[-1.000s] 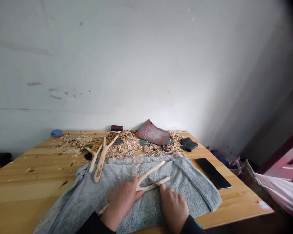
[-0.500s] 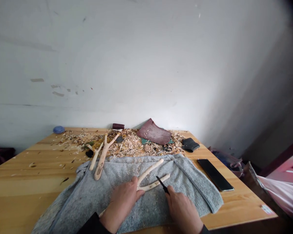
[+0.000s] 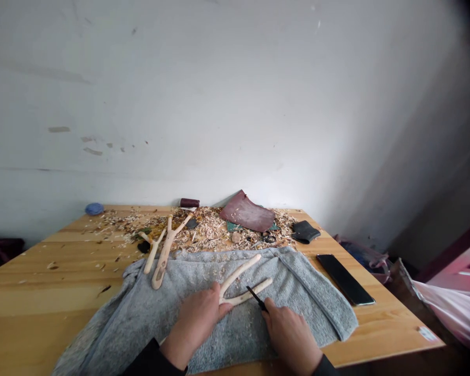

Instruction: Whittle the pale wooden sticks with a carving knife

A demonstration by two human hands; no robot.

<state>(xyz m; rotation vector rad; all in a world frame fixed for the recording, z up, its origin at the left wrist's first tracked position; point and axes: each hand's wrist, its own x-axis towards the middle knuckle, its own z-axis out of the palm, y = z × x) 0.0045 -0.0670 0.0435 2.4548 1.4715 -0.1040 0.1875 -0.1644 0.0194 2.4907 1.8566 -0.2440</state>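
Observation:
My left hand (image 3: pixel 201 313) is closed around the base of a peeled, Y-shaped forked stick (image 3: pixel 241 272), whose two prongs point up and to the right over a grey towel (image 3: pixel 149 324). In my right hand (image 3: pixel 290 329) is a knife (image 3: pixel 256 296) with a thin dark blade. The blade lies across the lower prong, seemingly touching it. Left of my hands, a larger forked stick (image 3: pixel 166 256) and a smaller forked stick (image 3: pixel 152 256) rest partly on the towel's edge. My left palm hides the held stick's handle.
Wood shavings (image 3: pixel 207 232) cover the back of the wooden table (image 3: pixel 35 303), around a piece of brown leather (image 3: pixel 248 213). A black folded piece (image 3: pixel 305 232) and a phone (image 3: pixel 345 279) lie at the right. A blue ball of yarn (image 3: pixel 94 209) sits far left, and a dark roll (image 3: pixel 189 202) by the wall.
The knife blade has shifted a little left and down along the lower prong, toward the fork. My left hand and the stick have hardly moved.

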